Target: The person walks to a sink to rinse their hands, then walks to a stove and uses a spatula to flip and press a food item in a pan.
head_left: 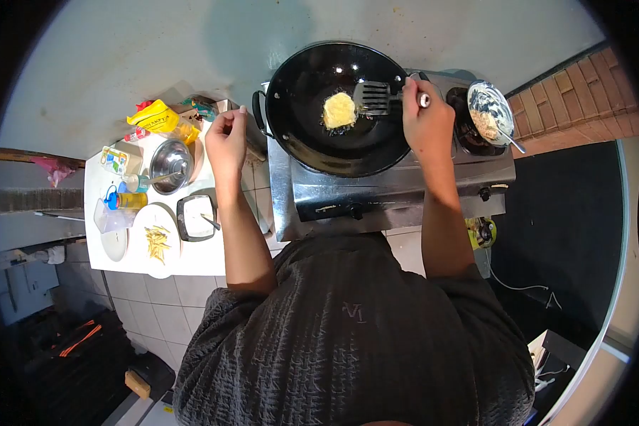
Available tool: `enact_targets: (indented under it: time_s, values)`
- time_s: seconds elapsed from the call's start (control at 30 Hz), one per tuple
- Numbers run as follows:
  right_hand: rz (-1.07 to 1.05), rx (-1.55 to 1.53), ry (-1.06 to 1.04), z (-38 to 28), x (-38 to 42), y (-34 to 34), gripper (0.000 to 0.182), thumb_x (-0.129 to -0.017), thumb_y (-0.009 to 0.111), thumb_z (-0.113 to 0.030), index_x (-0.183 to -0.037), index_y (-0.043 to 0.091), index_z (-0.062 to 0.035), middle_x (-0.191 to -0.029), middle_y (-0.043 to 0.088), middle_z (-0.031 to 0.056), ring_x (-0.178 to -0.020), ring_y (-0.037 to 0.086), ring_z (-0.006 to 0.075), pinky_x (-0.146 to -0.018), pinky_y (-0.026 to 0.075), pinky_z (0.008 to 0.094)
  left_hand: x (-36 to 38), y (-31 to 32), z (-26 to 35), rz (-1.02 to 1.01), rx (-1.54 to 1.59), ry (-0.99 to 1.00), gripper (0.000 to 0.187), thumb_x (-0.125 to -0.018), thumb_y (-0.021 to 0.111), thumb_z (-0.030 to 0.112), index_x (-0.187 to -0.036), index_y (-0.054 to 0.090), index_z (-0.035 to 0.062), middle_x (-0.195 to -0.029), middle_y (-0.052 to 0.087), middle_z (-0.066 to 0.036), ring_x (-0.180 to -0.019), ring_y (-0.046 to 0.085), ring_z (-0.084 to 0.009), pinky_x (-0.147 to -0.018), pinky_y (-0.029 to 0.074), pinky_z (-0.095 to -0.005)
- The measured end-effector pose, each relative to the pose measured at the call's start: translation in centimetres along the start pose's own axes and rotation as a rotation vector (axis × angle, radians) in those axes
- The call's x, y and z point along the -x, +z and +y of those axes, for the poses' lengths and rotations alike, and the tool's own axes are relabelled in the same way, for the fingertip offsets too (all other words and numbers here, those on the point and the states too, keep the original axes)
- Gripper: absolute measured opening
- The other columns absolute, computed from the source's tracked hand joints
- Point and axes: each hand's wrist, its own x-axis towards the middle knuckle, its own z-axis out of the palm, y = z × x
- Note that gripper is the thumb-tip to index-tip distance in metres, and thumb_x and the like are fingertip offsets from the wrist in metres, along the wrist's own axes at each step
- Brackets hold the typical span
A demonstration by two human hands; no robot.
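My right hand (pixel 427 121) is wrapped round the handle of a slotted spatula (pixel 375 98) over the right side of a black wok (pixel 319 153). The spatula's blade is right at the edge of a pale yellow, squarish piece of food (pixel 339 111), which lies in a little bubbling oil at the wok's bottom. To the left of the wok, close by its loop handle (pixel 258 113), my left hand (pixel 228 142) is raised with curled fingers and thumb upward; nothing shows in it. The wok stands on a steel gas stove (pixel 284 206).
A bowl with creamy residue and a spoon (pixel 491 113) rests at the stove's right. On the white table (pixel 199 264) at left are a metal bowl (pixel 165 157), a plate of fries (pixel 165 266), a square dark dish (pixel 186 231), bottles and a yellow packet (pixel 156 117).
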Motion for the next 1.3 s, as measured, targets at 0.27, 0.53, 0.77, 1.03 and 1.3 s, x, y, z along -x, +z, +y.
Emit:
enact_targets:
  time_s: [0.27,0.53,0.77,1.03,1.3]
  values:
    - [0.033,-0.038,-0.008,0.2,-0.1,0.1,0.021,-0.089,0.060,-0.022,-0.077,0.059,-0.0042,-0.061,0.059,0.0173,-0.058,0.059,0.0377,-0.049,0.045,0.0402,0.0,0.3,-0.1,0.001,-0.069,0.001,0.024,-0.087,0.066,0.022,-0.085,0.066,-0.0011,-0.065,0.054,0.004,-0.060,0.043,-0.0042,-0.056,0.036,-0.0203]
    - [0.041,-0.049,0.002,0.2,0.2,-0.9,0.018,-0.088,0.061,-0.017,-0.077,0.060,-0.0031,-0.060,0.057,0.0179,-0.054,0.059,0.0358,-0.048,0.044,0.0385,0.8,-1.1,0.2,-0.027,-0.100,-0.039,0.026,-0.090,0.063,0.025,-0.085,0.067,-0.0009,-0.065,0.054,0.005,-0.061,0.041,-0.0040,-0.056,0.034,-0.0196]
    - [0.036,-0.045,0.038,0.1,0.4,-1.2,0.020,-0.090,0.060,-0.017,-0.077,0.060,-0.0015,-0.058,0.055,0.0169,-0.049,0.055,0.0326,-0.047,0.043,0.0333,1.2,-2.7,-1.0,-0.037,-0.109,-0.083,0.032,-0.093,0.058,0.028,-0.081,0.065,-0.0008,-0.067,0.055,0.003,-0.064,0.041,-0.0048,-0.059,0.034,-0.0207]
    - [0.044,0.009,0.035,-0.8,-0.1,-1.0,0.022,-0.089,0.060,-0.018,-0.074,0.058,-0.0014,-0.059,0.057,0.0185,-0.054,0.058,0.0371,-0.048,0.045,0.0362,0.7,-1.6,-0.2,-0.034,-0.194,-0.003,0.031,-0.090,0.063,0.028,-0.083,0.065,-0.0012,-0.066,0.054,0.003,-0.062,0.042,-0.0054,-0.057,0.035,-0.0202]
    - [0.007,0.139,0.051,-1.4,-2.3,-0.6,0.030,-0.089,0.055,-0.025,-0.070,0.059,-0.0035,-0.058,0.058,0.0191,-0.058,0.059,0.0398,-0.053,0.047,0.0452,-1.7,0.4,-0.1,-0.191,-0.227,-0.031,0.033,-0.085,0.067,0.029,-0.079,0.065,-0.0036,-0.060,0.057,-0.003,-0.057,0.048,-0.0071,-0.055,0.040,-0.0229]
